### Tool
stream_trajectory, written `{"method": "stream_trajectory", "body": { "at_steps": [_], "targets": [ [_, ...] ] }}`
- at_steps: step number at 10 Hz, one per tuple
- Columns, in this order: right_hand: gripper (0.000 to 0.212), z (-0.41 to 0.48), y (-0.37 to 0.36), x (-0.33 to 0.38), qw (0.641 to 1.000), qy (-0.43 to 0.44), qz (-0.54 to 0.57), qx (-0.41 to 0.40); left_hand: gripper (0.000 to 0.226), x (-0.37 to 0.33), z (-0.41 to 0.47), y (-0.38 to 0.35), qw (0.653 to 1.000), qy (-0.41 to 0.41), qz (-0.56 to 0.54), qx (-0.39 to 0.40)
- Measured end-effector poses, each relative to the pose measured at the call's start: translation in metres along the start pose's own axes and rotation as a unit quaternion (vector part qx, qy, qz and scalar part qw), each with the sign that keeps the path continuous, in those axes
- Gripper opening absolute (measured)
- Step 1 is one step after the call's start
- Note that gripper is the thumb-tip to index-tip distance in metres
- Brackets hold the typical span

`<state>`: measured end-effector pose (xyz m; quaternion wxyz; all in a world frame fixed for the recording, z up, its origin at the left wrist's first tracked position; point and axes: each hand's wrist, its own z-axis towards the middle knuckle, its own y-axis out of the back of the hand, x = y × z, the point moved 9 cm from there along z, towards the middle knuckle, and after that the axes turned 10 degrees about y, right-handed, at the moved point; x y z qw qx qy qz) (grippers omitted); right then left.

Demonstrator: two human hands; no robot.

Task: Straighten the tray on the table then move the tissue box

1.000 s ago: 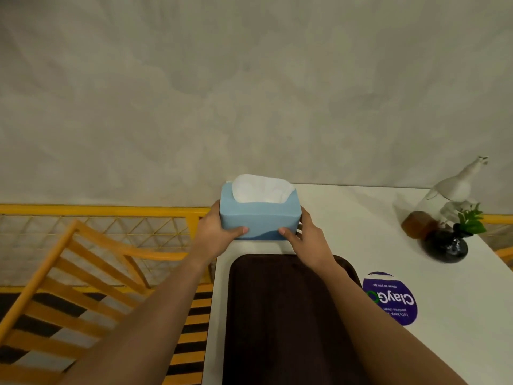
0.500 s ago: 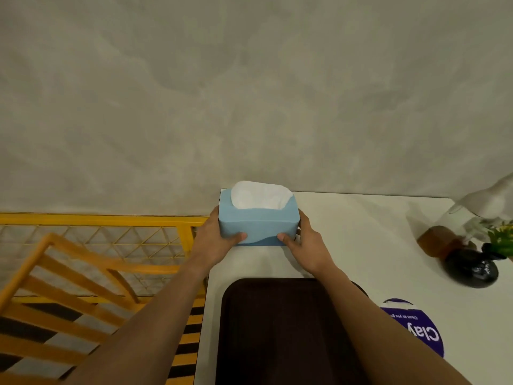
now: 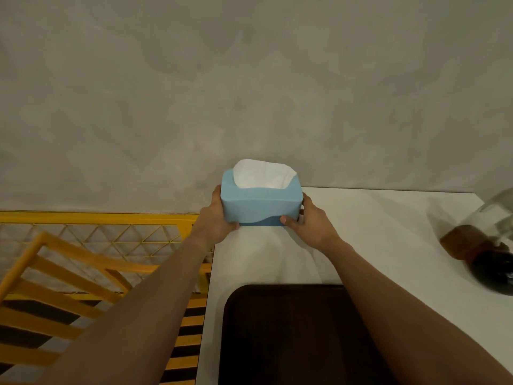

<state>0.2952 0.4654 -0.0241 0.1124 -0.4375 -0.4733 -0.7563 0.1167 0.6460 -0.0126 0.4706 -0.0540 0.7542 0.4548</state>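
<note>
— Fingers of both hands are wrapped on the box [image 3: 261, 202], aren't they?
— Yes. Nearest us the dark tray [image 3: 286, 337] lies on the white table [image 3: 383, 234], both forearms reaching over it. Further on, the left hand [image 3: 215, 222] grips the box's left end and the right hand [image 3: 311, 225] its right end, thumbs on the front. It sits at the table's far left corner, by the grey wall [image 3: 249, 93].

Dim, warm, even light. Soft double shadows fall near the tissue box [image 3: 261, 201] on the white table [image 3: 388, 218]. The dark vase [image 3: 491, 273] at far right smears, perhaps motion blur; edges bow with wide-angle distortion.
</note>
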Motion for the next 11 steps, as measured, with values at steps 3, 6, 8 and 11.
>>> {"method": "stream_trajectory", "body": {
  "at_steps": [3, 6, 8, 11],
  "targets": [
    [0.072, 0.019, -0.004, -0.011, 0.999, -0.011, -0.036, 0.025, 0.102, 0.002, 0.017, 0.001, 1.0, -0.011, 0.008, -0.027],
    [0.06, 0.024, -0.003, -0.012, 0.999, 0.004, -0.045, 0.013, 0.099, 0.012, 0.029, -0.002, 0.998, 0.018, 0.025, -0.048],
    [0.058, 0.024, -0.005, -0.013, 0.999, 0.012, -0.032, 0.01, 0.097, 0.017, 0.031, -0.006, 0.998, 0.033, 0.03, -0.048],
    [0.064, 0.024, -0.004, -0.009, 0.998, -0.026, -0.047, 0.033, 0.097, 0.018, 0.032, -0.012, 0.998, 0.042, 0.045, -0.013]
  ]
}}
